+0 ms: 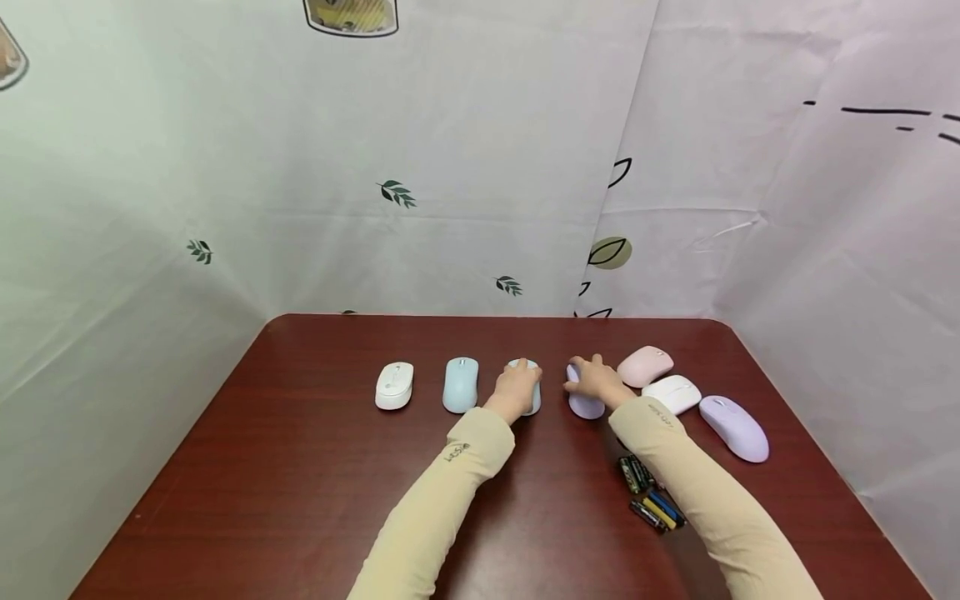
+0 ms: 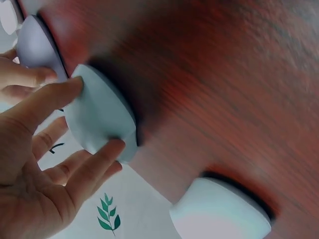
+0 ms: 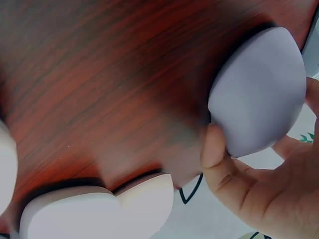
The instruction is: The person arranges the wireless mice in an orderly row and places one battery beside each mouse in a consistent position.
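Observation:
My left hand (image 1: 514,390) grips a pale blue computer mouse (image 1: 536,402) by its sides. In the left wrist view, thumb and fingers lie on opposite edges of that mouse (image 2: 102,109), which stays on the table. To its right, my right hand (image 1: 602,382) holds a lavender mouse (image 1: 586,407). The right wrist view shows fingertips on both sides of this lavender mouse (image 3: 261,92). Left of my left hand lie a light blue mouse (image 1: 461,385) and a white mouse (image 1: 394,386).
Beyond my right wrist lie a pink mouse (image 1: 645,367), another white mouse (image 1: 673,393) and a second lavender mouse (image 1: 734,428). Several batteries (image 1: 649,496) sit beside my right sleeve on the dark red table (image 1: 300,467). A pale printed cloth (image 1: 480,167) hangs behind.

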{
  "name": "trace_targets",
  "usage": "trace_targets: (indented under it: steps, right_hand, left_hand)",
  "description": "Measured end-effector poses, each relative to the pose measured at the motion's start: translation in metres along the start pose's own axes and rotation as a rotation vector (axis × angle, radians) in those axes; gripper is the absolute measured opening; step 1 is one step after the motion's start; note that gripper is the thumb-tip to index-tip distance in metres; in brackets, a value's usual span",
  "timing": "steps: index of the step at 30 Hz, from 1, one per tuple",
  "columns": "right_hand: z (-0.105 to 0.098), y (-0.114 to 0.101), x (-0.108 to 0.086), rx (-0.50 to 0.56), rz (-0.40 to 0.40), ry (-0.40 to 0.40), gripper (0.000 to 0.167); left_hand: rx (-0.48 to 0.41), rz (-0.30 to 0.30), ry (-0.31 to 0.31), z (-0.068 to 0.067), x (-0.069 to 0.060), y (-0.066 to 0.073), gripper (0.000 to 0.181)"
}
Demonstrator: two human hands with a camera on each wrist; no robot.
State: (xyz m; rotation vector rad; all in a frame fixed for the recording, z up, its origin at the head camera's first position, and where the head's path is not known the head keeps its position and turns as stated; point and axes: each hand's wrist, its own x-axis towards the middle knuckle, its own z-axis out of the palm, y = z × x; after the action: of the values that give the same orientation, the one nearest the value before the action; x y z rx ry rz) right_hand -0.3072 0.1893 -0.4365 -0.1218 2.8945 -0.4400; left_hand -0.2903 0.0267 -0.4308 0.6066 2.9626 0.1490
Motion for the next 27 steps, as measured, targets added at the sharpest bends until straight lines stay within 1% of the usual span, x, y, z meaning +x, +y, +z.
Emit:
trace_targets:
  steps: [2, 4, 5, 7, 8, 9, 11, 12, 14, 15, 16, 18, 22, 25, 27]
  right_hand:
    - [-0.001, 0.0, -0.001, 0.016, 0.002, -0.016, 0.062]
    - [-0.002, 0.001, -0.002, 0.03, -0.007, -0.016, 0.064]
    - [-0.003, 0.002, -0.003, 0.033, -0.013, -0.011, 0.064]
    - [-0.005, 0.004, -0.004, 0.043, -0.027, 0.005, 0.065]
    - [-0.006, 0.005, -0.005, 0.045, -0.035, 0.015, 0.064]
    - [-0.007, 0.006, -0.006, 0.048, -0.04, 0.023, 0.063]
    - [-0.008, 0.008, -0.007, 0.057, -0.052, 0.042, 0.063]
    - [-0.009, 0.009, -0.008, 0.063, -0.064, 0.05, 0.062]
    - [-0.01, 0.013, -0.01, 0.066, -0.076, 0.057, 0.062]
    - [-0.011, 0.014, -0.012, 0.066, -0.083, 0.064, 0.062]
    - [-0.012, 0.016, -0.013, 0.064, -0.093, 0.072, 0.062]
    - [-0.014, 0.02, -0.018, 0.06, -0.113, 0.088, 0.061]
    - [-0.021, 0.026, -0.027, 0.05, -0.149, 0.142, 0.058]
    - [-0.026, 0.029, -0.033, 0.056, -0.179, 0.18, 0.053]
    - [-0.03, 0.031, -0.038, 0.066, -0.196, 0.209, 0.047]
  left_hand:
    - [0.003, -0.007, -0.009, 0.004, 0.004, 0.0, 0.037]
    - [0.002, -0.012, 0.002, 0.012, 0.011, -0.002, 0.037]
    - [0.009, 0.006, 0.043, 0.021, 0.017, -0.006, 0.036]
    - [0.02, 0.011, 0.065, 0.027, 0.019, -0.008, 0.037]
    - [0.024, 0.011, 0.068, 0.027, 0.018, -0.007, 0.037]
    - [0.037, 0.013, 0.09, 0.026, 0.014, -0.007, 0.038]
    - [0.043, 0.017, 0.095, 0.02, 0.005, -0.006, 0.041]
    - [0.036, -0.001, 0.061, 0.011, -0.003, -0.004, 0.043]
    - [0.025, 0.005, 0.062, 0.006, -0.011, -0.004, 0.047]
    - [0.014, 0.016, 0.073, 0.005, -0.013, -0.005, 0.048]
    - [-0.004, 0.024, 0.07, 0.003, -0.015, -0.006, 0.05]
    - [-0.027, 0.045, 0.096, 0.002, -0.017, -0.009, 0.05]
    - [-0.066, 0.103, 0.195, -0.001, -0.022, -0.016, 0.042]
    - [-0.094, 0.141, 0.257, -0.003, -0.029, -0.025, 0.035]
    - [-0.123, 0.174, 0.288, -0.004, -0.034, -0.032, 0.032]
